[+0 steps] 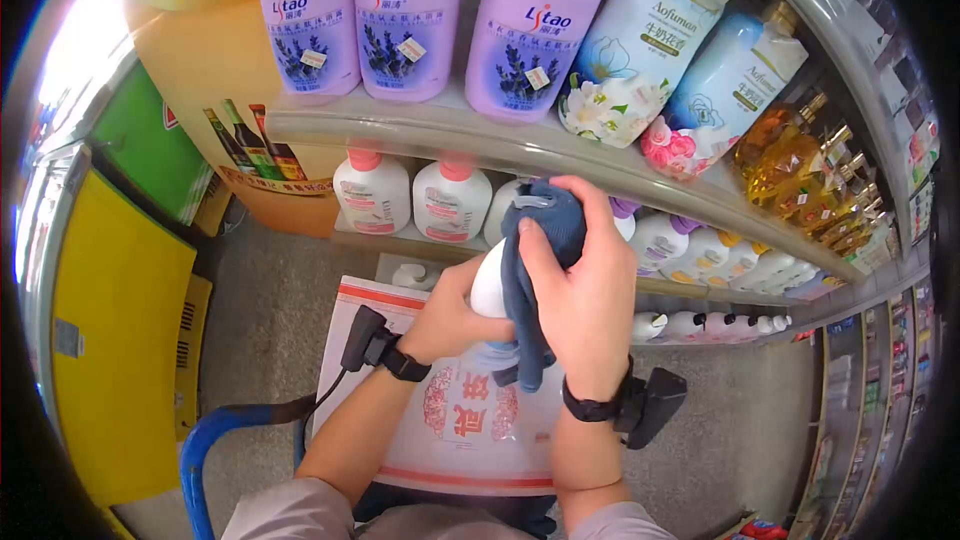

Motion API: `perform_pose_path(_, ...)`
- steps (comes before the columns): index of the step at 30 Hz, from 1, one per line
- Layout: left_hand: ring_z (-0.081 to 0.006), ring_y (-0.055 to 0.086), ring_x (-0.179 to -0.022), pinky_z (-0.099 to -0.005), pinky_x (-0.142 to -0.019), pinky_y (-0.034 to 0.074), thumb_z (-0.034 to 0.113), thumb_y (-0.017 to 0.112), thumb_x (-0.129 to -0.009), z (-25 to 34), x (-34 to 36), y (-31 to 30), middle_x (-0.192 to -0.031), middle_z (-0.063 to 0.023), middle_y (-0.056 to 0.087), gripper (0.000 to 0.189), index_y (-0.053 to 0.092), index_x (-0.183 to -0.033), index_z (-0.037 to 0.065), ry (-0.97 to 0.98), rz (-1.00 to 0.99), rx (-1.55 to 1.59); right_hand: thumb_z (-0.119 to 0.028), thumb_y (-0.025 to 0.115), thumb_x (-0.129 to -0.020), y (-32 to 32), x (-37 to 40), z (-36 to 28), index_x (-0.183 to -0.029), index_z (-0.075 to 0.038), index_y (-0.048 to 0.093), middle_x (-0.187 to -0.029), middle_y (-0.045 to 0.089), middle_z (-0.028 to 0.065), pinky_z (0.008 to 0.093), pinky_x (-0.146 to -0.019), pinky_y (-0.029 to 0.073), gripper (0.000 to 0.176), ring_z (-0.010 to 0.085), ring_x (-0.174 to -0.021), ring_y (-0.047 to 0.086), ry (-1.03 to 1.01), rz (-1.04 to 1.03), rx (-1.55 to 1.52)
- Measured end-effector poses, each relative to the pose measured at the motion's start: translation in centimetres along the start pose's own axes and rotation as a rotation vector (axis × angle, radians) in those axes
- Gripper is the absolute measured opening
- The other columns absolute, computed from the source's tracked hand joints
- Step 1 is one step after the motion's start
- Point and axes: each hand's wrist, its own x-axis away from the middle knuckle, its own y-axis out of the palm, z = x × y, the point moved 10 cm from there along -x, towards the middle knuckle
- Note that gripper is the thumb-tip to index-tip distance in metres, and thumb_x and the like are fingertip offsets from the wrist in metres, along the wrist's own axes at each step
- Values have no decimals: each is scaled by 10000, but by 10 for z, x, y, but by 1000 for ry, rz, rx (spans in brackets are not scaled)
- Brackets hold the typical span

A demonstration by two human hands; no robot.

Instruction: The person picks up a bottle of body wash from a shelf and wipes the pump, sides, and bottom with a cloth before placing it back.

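A white bottle (488, 290) is held between my hands in front of the lower shelf, tilted, with its top covered by a dark blue cloth (540, 240). My left hand (450, 310) grips the bottle's lower side. Over the bottle's upper part, my right hand (590, 285) presses the cloth, whose loose end hangs down. Beneath both hands lies a white box (400, 440) with red stripes and red print. White bottles with pink caps (452, 202) stand on the shelf just behind the held bottle.
Large purple bottles (535, 30) and blue floral bottles (650, 40) line the upper shelf (420, 122). Amber bottles (785, 165) stand to the right. A blue curved metal bar (200, 450) is at lower left, near a yellow panel (120, 340).
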Motion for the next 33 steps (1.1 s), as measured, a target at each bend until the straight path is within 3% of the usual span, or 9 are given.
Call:
perform_pose_path(6, -114, 609, -1008, -314, -904, 498, 159, 897, -650, 20, 4, 0, -1105, -58, 679, 722, 573, -1271, -16, 147, 188, -211, -84, 715, -820, -10, 0, -16, -1123, -35, 627, -1006, 680, 186, 427, -798, 524, 319, 377, -895, 666, -167, 109, 83)
perform_pose_path(9, -191, 687, -986, -357, -868, 536, 140, 863, -623, 25, 9, 7, -1102, -140, 710, 791, 545, -1337, 18, 217, 269, -376, -52, 714, -782, -12, -1, -17, -1049, -30, 623, -970, 681, 167, 403, -781, 526, 283, 356, -864, 670, -188, 137, 92)
perform_pose_path(13, -137, 612, -1061, -330, -913, 499, 166, 848, -747, 23, 4, 13, -1149, -63, 665, 644, 544, -1291, 5, 172, 155, -225, 8, 678, -775, -4, -8, 1, -980, -35, 587, -854, 621, 25, 264, -728, 480, 228, 102, -778, 566, -53, -21, -114)
perform_pose_path(18, -155, 525, -1233, -349, -1005, 451, 180, 801, -813, 4, 0, 16, -1334, -94, 573, 635, 501, -1356, 44, -28, -143, -39, -41, 722, -782, 14, -6, 4, -969, -35, 598, -874, 636, 17, 262, -750, 486, 225, 106, -800, 598, -90, -361, -370)
perform_pose_path(19, -159, 485, -1277, -371, -1032, 437, 192, 792, -822, 15, 2, 15, -1376, -86, 543, 543, 563, -1302, 78, 79, -126, -25, -59, 731, -782, 17, -4, -1, -980, -37, 606, -876, 661, 38, 276, -761, 499, 235, 129, -796, 626, -133, -437, -422)
perform_pose_path(25, -153, 487, -1260, -359, -1079, 396, 77, 863, -652, 1, 15, 9, -1350, -40, 547, 857, 472, -1415, 83, -134, -362, 84, -43, 724, -799, 39, 22, -28, -1139, -35, 646, -1011, 695, 56, 296, -853, 507, 349, 132, -950, 654, -305, -921, -544)
perform_pose_path(28, -155, 481, -1271, -352, -1084, 389, 63, 844, -686, -1, 14, 10, -1368, -47, 541, 832, 460, -1424, 87, -102, -350, -6, -36, 696, -816, 38, 17, -24, -1157, -31, 643, -991, 696, 57, 294, -833, 515, 345, 135, -926, 659, -196, -814, -523)
perform_pose_path(32, -165, 539, -1222, -350, -1043, 427, 76, 781, -769, 14, 2, 6, -1343, -88, 579, 677, 489, -1379, 35, 48, -163, -133, -62, 681, -835, 33, 3, 4, -1089, -36, 613, -971, 686, 54, 310, -791, 517, 264, 120, -884, 642, 27, -379, -501)
perform_pose_path(33, -168, 551, -1211, -350, -1035, 434, 87, 765, -790, 12, 0, 6, -1332, -98, 588, 654, 486, -1378, 27, 59, -162, -123, -74, 693, -820, 28, 1, 3, -1096, -42, 580, -955, 687, 95, 360, -765, 528, 300, 206, -847, 675, 28, -252, -366)
